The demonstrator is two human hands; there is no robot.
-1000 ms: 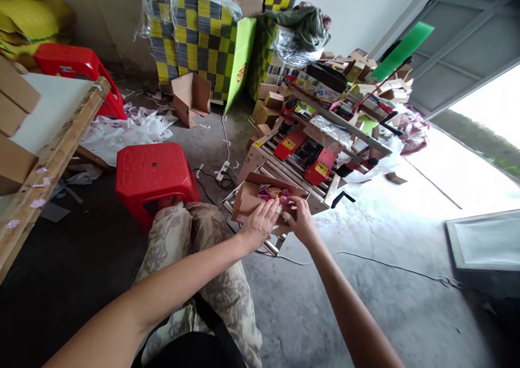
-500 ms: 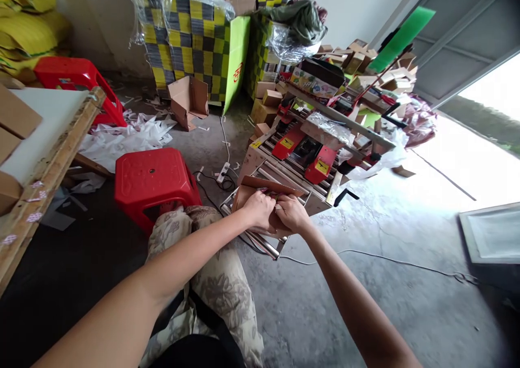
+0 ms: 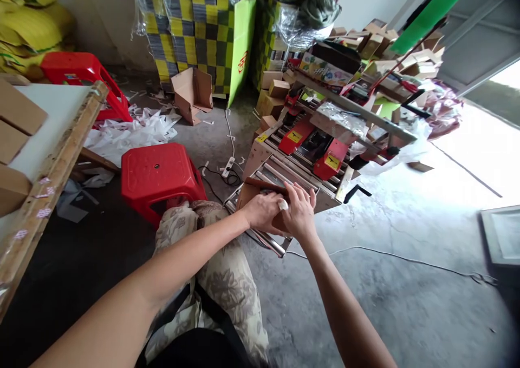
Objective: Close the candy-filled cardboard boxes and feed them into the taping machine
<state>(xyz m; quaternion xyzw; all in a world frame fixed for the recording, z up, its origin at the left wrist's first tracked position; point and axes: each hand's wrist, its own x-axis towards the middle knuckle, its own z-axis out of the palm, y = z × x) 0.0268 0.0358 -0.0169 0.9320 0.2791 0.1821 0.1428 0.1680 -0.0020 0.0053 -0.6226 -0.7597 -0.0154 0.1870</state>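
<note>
Up on the metal rollers [image 3: 271,174] near a red stool [image 3: 158,168] there's a cardboard box [image 3: 248,192], with the person's left hand [image 3: 265,211] curled over its opening and the right hand [image 3: 299,208] on its right side, fingers stretched out, though honestly can't tell if either's actually gripping anything.

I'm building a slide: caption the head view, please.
Left hand and right hand at a cardboard box on a roller conveyor, red stool nearby.

Matt cardboard box [image 3: 247,192], shiny metal rollers [image 3: 280,169], glossy plastic stool [image 3: 159,176]
</note>
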